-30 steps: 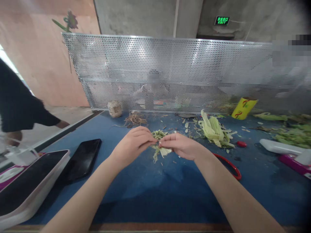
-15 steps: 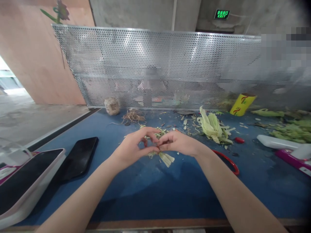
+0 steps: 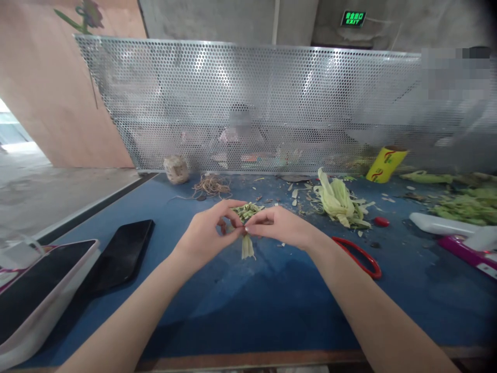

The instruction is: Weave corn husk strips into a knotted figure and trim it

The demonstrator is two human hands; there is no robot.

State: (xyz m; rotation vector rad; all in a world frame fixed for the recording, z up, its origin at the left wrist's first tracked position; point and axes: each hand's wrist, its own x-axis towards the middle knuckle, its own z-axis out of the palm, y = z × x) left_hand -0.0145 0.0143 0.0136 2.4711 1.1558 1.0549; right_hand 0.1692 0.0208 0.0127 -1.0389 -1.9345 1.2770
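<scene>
A small bundle of pale green corn husk [image 3: 247, 247] is between my two hands over the middle of the table. Its flared tail hangs toward me, and its shredded, bunched top [image 3: 247, 210] shows behind the fingers. My left hand [image 3: 209, 228] is closed, with thumb and fingertips pinching at the bundle's narrow waist. From the other side my right hand [image 3: 277, 226] pinches at the same spot, fingertips touching the left ones. Whether a thin string runs between the fingertips is too small to tell.
Behind the hands lie tangled twine [image 3: 212, 185], a twine ball [image 3: 176, 169] and a larger corn husk [image 3: 337, 199]. Red-handled scissors [image 3: 359, 257] rest by my right forearm. Phones [image 3: 120, 254] lie left; a yellow roll [image 3: 386, 165] leans near the perforated metal screen [image 3: 272, 103].
Both hands have shifted slightly left with the husk bundle. Its tail has swung from pointing right to hanging straight toward me, and the fingertips have come closer together.
</scene>
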